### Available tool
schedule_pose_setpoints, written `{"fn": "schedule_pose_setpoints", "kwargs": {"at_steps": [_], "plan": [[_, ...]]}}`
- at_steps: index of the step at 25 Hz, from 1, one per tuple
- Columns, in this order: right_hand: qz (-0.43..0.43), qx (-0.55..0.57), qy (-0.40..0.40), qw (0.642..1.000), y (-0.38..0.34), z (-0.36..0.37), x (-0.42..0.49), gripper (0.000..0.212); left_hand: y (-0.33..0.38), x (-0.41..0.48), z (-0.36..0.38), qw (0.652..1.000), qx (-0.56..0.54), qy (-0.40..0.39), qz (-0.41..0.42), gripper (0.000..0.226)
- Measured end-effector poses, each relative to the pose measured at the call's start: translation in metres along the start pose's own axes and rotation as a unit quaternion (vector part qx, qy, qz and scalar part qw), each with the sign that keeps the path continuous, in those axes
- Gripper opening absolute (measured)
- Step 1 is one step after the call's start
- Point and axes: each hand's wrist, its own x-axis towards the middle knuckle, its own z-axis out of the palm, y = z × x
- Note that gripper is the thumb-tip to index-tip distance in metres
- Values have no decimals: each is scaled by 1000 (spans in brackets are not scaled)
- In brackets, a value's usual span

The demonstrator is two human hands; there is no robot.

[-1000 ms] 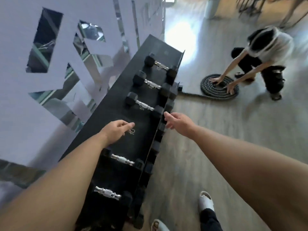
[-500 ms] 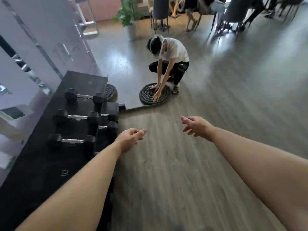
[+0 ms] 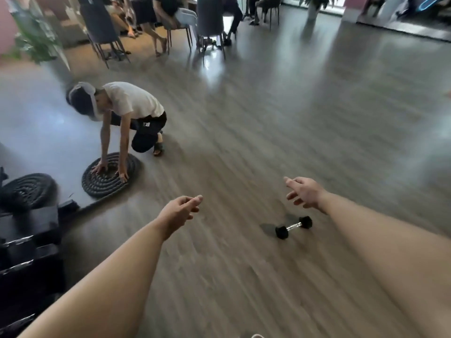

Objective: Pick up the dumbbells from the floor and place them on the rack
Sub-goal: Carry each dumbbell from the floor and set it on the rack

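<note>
Reaching forward, the right hand (image 3: 303, 192) is empty with loosely spread fingers, and the left hand (image 3: 179, 211) is empty, fingers half curled; a dumbbell (image 3: 293, 227) lies on the floor (image 3: 244, 142) between them, nearer the right; rack (image 3: 29, 252) at far left

Two bare arms are held out over a wooden floor (image 3: 244, 132). The left hand (image 3: 179, 211) and the right hand (image 3: 305, 192) are empty, fingers loose. One small dumbbell (image 3: 293, 227) is seen lying on the floor below the right hand. A dark rack (image 3: 29, 240), perhaps, is blurred at left. A crouching person (image 3: 131, 113) is seen pressing on a coiled rope (image 3: 111, 175).
</note>
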Motion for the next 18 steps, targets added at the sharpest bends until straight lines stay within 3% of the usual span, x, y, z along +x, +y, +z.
{"fn": "schedule_pose_setpoints", "kwargs": {"at_steps": [3,8,14,18], "plan": [[32,27,37,998,34,-42,14,45,49,37,61,999,15,-44,23,39],[69,34,44,996,64,-53,57,39,80,104,126,992,49,-114,30,37],[126,32,25,991,73,-50,139,45,83,205,168,977,72,-200,-1,47],[161,40,20,986,72,-65,184,39,102,254,190,974,63,-216,-17,66]]}}
